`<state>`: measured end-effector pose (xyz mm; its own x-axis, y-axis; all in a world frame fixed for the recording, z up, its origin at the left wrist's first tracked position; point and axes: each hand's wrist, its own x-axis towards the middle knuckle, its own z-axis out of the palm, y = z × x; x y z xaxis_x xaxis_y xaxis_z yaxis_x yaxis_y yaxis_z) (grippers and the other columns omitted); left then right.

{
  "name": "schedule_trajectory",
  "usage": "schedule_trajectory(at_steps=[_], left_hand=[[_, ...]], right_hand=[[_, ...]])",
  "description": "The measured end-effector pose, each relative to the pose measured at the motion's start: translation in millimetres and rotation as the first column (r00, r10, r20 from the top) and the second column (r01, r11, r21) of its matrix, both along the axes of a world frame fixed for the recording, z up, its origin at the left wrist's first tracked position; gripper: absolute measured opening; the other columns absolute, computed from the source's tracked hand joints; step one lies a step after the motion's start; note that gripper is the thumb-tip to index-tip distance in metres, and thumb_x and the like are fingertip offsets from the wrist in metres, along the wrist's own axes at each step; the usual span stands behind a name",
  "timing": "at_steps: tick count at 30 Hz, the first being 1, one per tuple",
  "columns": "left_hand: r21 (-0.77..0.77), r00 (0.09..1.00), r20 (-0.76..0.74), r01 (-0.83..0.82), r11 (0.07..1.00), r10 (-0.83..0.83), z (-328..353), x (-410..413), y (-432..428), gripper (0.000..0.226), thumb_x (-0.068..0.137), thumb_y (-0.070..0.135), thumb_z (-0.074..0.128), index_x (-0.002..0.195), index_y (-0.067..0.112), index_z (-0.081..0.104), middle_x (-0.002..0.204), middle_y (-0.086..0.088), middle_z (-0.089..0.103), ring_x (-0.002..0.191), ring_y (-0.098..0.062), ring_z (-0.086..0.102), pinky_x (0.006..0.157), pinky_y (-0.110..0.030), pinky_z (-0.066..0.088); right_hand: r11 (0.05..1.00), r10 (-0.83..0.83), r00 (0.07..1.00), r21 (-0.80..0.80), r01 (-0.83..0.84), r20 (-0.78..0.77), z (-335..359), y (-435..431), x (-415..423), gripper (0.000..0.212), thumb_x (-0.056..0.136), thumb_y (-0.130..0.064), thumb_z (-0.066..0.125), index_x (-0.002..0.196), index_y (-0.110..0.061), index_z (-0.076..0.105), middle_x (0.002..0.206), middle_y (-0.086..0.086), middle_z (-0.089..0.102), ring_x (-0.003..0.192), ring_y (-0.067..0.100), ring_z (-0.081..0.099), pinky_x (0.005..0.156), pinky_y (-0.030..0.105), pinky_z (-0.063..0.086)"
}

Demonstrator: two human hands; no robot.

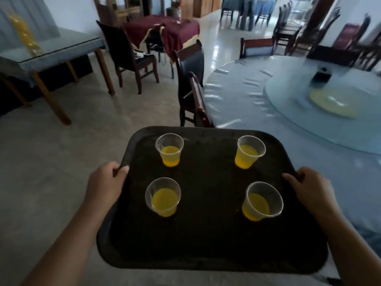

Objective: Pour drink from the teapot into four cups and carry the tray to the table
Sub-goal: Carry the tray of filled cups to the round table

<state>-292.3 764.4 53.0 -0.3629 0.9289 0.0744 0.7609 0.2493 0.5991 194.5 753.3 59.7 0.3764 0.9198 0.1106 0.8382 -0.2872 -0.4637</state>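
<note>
Black plastic tray (208, 182), gripped on both side rims. Left hand (105, 182) curls round the left rim with the thumb on top. Right hand (311, 188) mirrors it on the right rim. The fingers under the tray are hidden on both sides. The tray is in the air in front of the person, over the floor. Its right side overlaps the cloth edge of the round table (237, 96) in view, but it does not look set down.

Four clear plastic cups stand upright in a square, well apart and each part-filled with yellow drink: far-left cup (169, 150), far-right cup (250, 151), near-left cup (162, 197), near-right cup (262, 201). Pouring looks done and the carry is under way. No teapot in view.

Risks, as I judge them:
- The cups are light and nothing holds them on the flat tray, so a dip of either hand or a sudden stop could slide or tip them.
- The drink in the right-hand cups already sits skewed, so a jolt could slosh it over the rim.
- A dark chair (191, 79) stands just past the far edge, and a turn towards the table could knock the tray on its back.

Orientation: the far edge points ahead at the chair, with the table to the right. The long axis seems to run hand to hand, though the wide lens makes that uncertain.
</note>
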Motion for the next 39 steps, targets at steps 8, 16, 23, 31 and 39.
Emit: schedule_trajectory(at_steps=[8,16,23,31,39], left_hand=[[0.017,0.983,-0.026,0.182,0.983,-0.182,1,82,37,0.031,0.099,0.028,0.065,0.074,0.01,0.06,0.063,-0.004,0.059,0.057,-0.011,0.049,0.051,-0.026,0.034],[-0.006,0.964,-0.006,0.264,0.964,-0.264,0,215,34,0.034,0.1,0.028,0.064,0.069,0.016,0.056,0.064,-0.006,0.06,0.058,-0.016,0.052,0.05,-0.028,0.035],[-0.022,0.954,0.022,0.299,0.954,-0.298,-6,318,32,0.03,0.1,0.028,0.064,0.076,0.01,0.061,0.068,-0.007,0.063,0.067,-0.026,0.059,0.059,-0.036,0.039],[-0.039,0.944,0.008,0.329,0.943,-0.329,-8,402,45,0.028,0.099,0.032,0.064,0.078,0.012,0.062,0.071,-0.004,0.064,0.075,-0.03,0.061,0.071,-0.041,0.047],[-0.058,0.928,-0.036,0.368,0.928,-0.37,-22,452,69,0.03,0.101,0.033,0.061,0.079,0.013,0.059,0.067,0.0,0.059,0.062,-0.01,0.051,0.052,-0.027,0.034]], right_hand=[[0.988,-0.157,0.988,-0.012,0.157,0.0,1,-44,75,0.036,0.087,-0.034,0.071,0.062,-0.018,0.05,0.059,0.002,0.055,0.059,0.028,0.051,0.054,0.034,0.033],[0.971,-0.237,0.971,0.014,0.237,0.009,-6,-79,200,0.04,0.086,-0.037,0.071,0.06,-0.015,0.049,0.056,0.002,0.053,0.054,0.023,0.047,0.051,0.032,0.032],[0.965,-0.261,0.965,0.045,0.26,0.021,-6,-97,299,0.041,0.085,-0.035,0.072,0.058,-0.019,0.047,0.053,-0.004,0.051,0.05,0.01,0.043,0.047,0.025,0.027],[0.949,-0.313,0.949,0.013,0.314,-0.017,-19,-113,373,0.039,0.087,-0.035,0.071,0.06,-0.017,0.049,0.056,-0.002,0.052,0.055,0.024,0.044,0.054,0.035,0.032],[0.931,-0.364,0.931,-0.024,0.363,-0.019,-33,-105,417,0.038,0.087,-0.036,0.07,0.061,-0.018,0.049,0.056,-0.004,0.05,0.054,0.022,0.042,0.053,0.034,0.029]])
